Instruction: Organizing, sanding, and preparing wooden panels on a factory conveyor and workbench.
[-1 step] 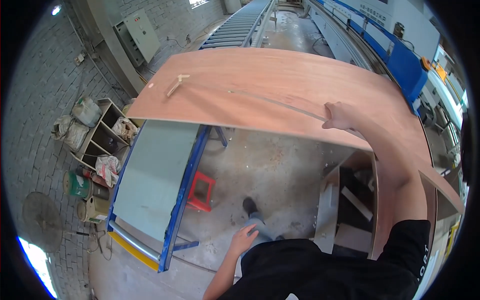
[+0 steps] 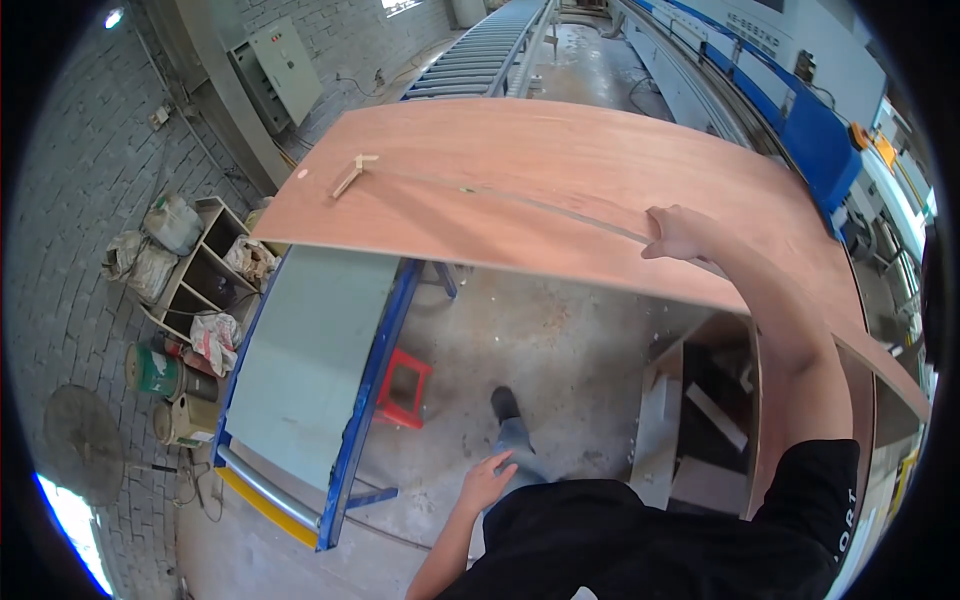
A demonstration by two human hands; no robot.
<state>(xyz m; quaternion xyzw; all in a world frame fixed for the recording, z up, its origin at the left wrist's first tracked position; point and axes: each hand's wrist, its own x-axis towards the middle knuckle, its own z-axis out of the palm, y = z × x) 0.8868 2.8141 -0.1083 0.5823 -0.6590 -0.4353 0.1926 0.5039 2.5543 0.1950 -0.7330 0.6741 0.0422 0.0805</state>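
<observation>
"What's at your left?"

"A blue-framed counter (image 2: 380, 345) with a pale green top, one end beneath the near edge of the plywood panel (image 2: 570, 165). On that panel's left part lies an L-shaped wooden piece (image 2: 347, 180), and a long thin strip (image 2: 560, 211) slants rightward from it."

"And the room to step?"

"A red stool (image 2: 422, 385) stands just beside the counter, so I'd mind it. From there the concrete floor (image 2: 570, 370) runs to the wooden compartments (image 2: 768, 450) under the panel's right part; one shoe (image 2: 506, 403) of mine is on it. The panel's near edge juts over this stretch."

"Your hands?"

"My left hand (image 2: 487, 480) hangs low, fingers loosely spread, holding nothing. My right hand (image 2: 680, 234) is over the strip on the panel, thumb apart from the fingers; whether it pinches or only presses, I can't make out."

"Which step is that?"

"Steadying the strip against the panel, I'd judge. Moving on calls for even pressure so it doesn't skew, and care near the blue machine part (image 2: 815, 150) by the panel's far right edge."
</observation>
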